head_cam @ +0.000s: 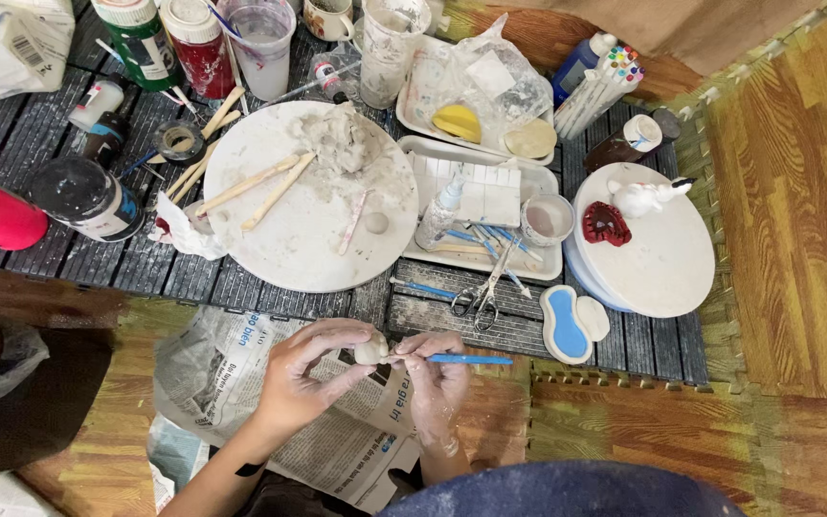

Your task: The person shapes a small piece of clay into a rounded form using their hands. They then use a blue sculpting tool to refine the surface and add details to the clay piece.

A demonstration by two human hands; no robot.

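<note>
White barcoded bag (7,43) top left; labelled green bottle (138,38) beside.

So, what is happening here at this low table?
A person sits over a sheet of newspaper and shapes a small lump of clay. The left hand grips the lump, and the right hand holds a blue-handled tool with its tip at the clay. On the dark table lie a round white board with more clay and wooden sticks, paint bottles, scissors and trays.
</note>
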